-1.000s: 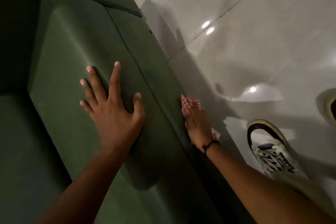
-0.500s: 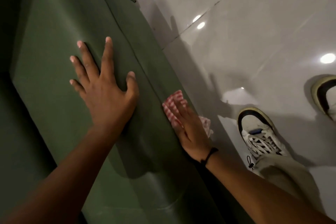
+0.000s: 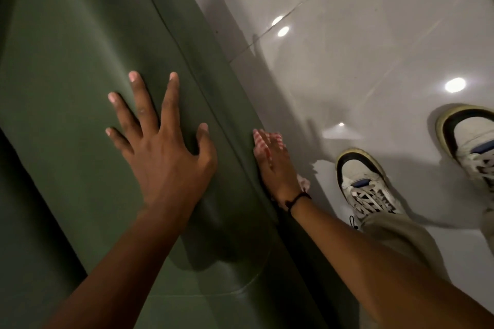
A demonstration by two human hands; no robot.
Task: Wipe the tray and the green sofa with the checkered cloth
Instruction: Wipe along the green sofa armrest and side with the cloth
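Observation:
The green sofa (image 3: 80, 75) fills the left half of the view, seen from above its arm. My left hand (image 3: 163, 149) lies flat on the sofa's top surface, fingers spread, holding nothing. My right hand (image 3: 275, 165) presses the red-and-white checkered cloth (image 3: 270, 140) flat against the sofa's outer side panel; the cloth shows beyond my fingertips and below my wrist, the rest hidden under the palm. No tray is in view.
Glossy white floor tiles (image 3: 361, 48) with light reflections lie to the right of the sofa. My two white sneakers (image 3: 366, 181) (image 3: 473, 141) stand on the floor close to the sofa's side, with beige trousers above them.
My right hand with the cloth has slid along the sofa's side panel, up at half a second ago, then back down the side. My left hand stays flat on top.

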